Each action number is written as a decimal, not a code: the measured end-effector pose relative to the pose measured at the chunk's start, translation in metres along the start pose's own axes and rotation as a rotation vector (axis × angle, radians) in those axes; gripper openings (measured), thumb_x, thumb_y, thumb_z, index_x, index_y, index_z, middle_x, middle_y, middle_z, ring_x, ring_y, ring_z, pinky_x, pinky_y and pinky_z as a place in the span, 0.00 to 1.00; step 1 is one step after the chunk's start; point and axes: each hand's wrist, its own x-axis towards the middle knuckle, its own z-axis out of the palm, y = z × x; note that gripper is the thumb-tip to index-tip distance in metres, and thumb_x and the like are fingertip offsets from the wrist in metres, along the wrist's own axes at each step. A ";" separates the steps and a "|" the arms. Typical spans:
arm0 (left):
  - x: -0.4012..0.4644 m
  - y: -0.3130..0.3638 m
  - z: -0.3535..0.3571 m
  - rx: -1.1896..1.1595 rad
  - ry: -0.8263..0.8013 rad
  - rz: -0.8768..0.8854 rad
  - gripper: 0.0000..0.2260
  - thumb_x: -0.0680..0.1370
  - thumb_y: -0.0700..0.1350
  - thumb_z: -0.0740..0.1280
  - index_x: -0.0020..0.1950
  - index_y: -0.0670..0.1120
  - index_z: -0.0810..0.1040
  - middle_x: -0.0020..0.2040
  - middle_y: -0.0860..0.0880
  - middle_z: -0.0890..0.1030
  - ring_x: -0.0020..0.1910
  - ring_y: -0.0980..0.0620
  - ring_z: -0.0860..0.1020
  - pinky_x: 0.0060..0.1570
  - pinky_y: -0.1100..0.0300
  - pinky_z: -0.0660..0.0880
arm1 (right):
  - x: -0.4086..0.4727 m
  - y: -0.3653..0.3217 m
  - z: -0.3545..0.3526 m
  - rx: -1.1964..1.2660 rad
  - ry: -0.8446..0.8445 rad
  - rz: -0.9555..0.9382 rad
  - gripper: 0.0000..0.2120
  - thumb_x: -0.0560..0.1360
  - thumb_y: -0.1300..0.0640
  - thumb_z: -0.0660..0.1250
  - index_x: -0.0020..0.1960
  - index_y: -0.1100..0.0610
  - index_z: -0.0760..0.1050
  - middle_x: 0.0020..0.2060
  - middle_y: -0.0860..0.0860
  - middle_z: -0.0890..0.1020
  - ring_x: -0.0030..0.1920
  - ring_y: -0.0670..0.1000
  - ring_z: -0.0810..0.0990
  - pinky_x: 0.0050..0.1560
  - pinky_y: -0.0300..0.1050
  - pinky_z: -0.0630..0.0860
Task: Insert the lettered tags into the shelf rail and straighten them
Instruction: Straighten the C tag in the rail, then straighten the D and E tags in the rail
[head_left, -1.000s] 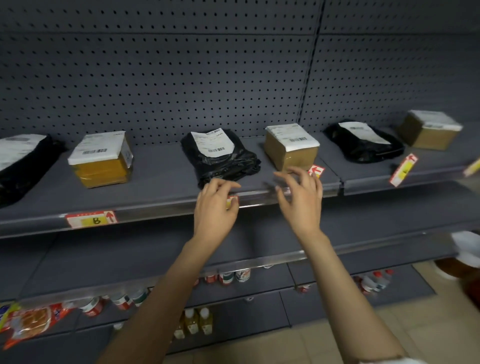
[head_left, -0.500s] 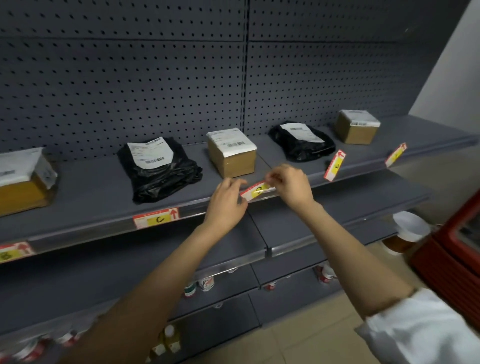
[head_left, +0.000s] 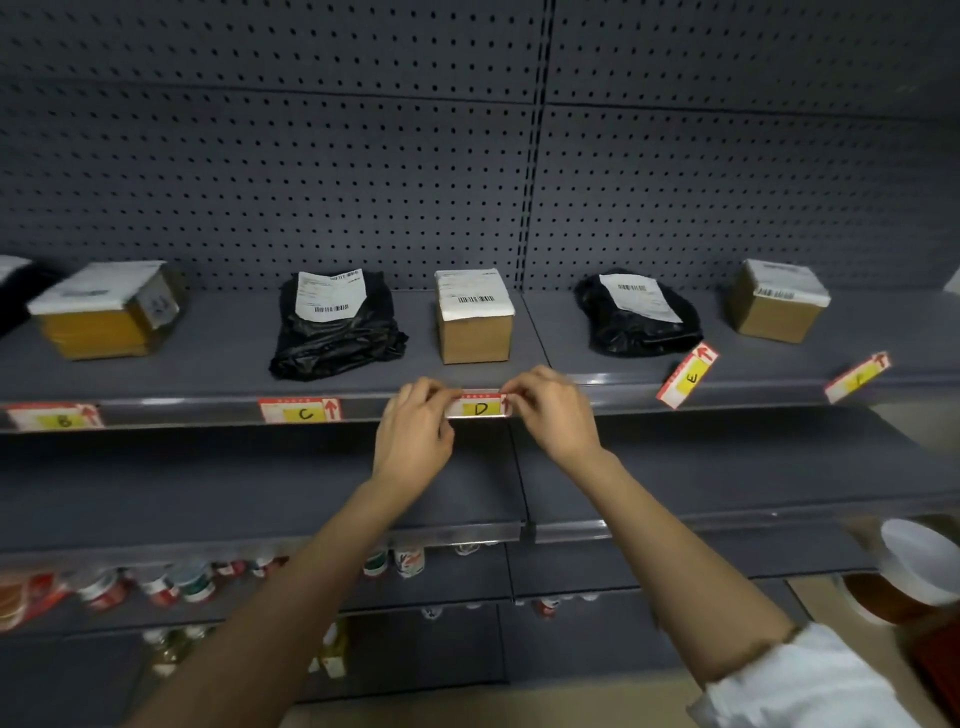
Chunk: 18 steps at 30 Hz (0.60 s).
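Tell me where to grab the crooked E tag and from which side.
Pinch the E tag by its raised upper right end, the one with the red arrow, coming from the front. It sits tilted, low end at the rail and upper end sticking up free above it, so that end likely gives fingers room.

Both ends of the D tag (head_left: 480, 408) covered by fingers (head_left: 439, 400). At nine o'clock, B tag (head_left: 57, 417) blurred, black parcel (head_left: 13, 299) cut by the edge. Bottles (head_left: 192, 584) below at seven o'clock smeared, labels unreadable.
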 end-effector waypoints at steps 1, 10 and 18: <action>-0.002 0.003 0.001 0.005 0.006 -0.022 0.19 0.73 0.38 0.64 0.63 0.47 0.73 0.56 0.46 0.75 0.55 0.46 0.72 0.56 0.53 0.69 | -0.003 0.004 -0.002 -0.008 -0.009 -0.045 0.07 0.74 0.57 0.68 0.52 0.52 0.78 0.47 0.51 0.80 0.47 0.52 0.79 0.46 0.44 0.74; -0.017 0.026 0.004 0.109 -0.083 -0.133 0.26 0.73 0.40 0.65 0.71 0.48 0.65 0.64 0.46 0.71 0.62 0.43 0.70 0.64 0.51 0.64 | -0.018 0.019 -0.015 -0.100 -0.137 -0.223 0.21 0.73 0.63 0.65 0.65 0.51 0.71 0.57 0.52 0.74 0.55 0.55 0.76 0.56 0.52 0.75; -0.006 0.034 -0.012 0.153 -0.235 -0.213 0.27 0.72 0.43 0.65 0.71 0.49 0.64 0.66 0.45 0.70 0.63 0.42 0.70 0.66 0.51 0.63 | -0.011 0.017 -0.019 -0.075 -0.188 -0.202 0.22 0.72 0.66 0.65 0.64 0.51 0.72 0.58 0.51 0.74 0.55 0.56 0.77 0.56 0.53 0.76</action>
